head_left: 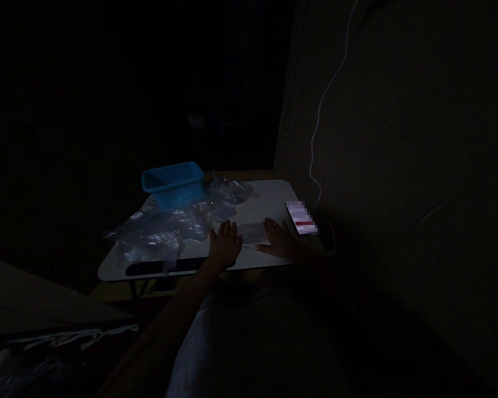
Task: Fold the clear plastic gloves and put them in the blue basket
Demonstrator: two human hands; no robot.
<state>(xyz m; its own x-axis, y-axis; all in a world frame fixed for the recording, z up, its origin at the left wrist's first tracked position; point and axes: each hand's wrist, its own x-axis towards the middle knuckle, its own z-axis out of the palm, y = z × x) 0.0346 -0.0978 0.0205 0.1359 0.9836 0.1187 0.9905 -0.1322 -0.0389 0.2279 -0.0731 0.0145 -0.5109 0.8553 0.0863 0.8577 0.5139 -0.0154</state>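
My left hand (226, 244) lies palm down with its fingers stretched out, near the front edge of a small white table (268, 199). Under and between the two hands is a flat piece of clear plastic (251, 234). Opposite it, my right hand (279, 241) rests flat with the thumb apart and the fingertips on the plastic's right side. To the left of my left hand spreads a heap of crumpled clear plastic (166, 226), which reaches to the back of the table. Neither hand is closed round anything.
A blue plastic basket (178, 193) stands at the table's back left, among the plastic. A lit phone (302, 217) lies at the right edge, close to a white cable (313, 138) hanging along the wall (398, 138). A dark slot (161, 267) runs along the front edge. The room is very dim.
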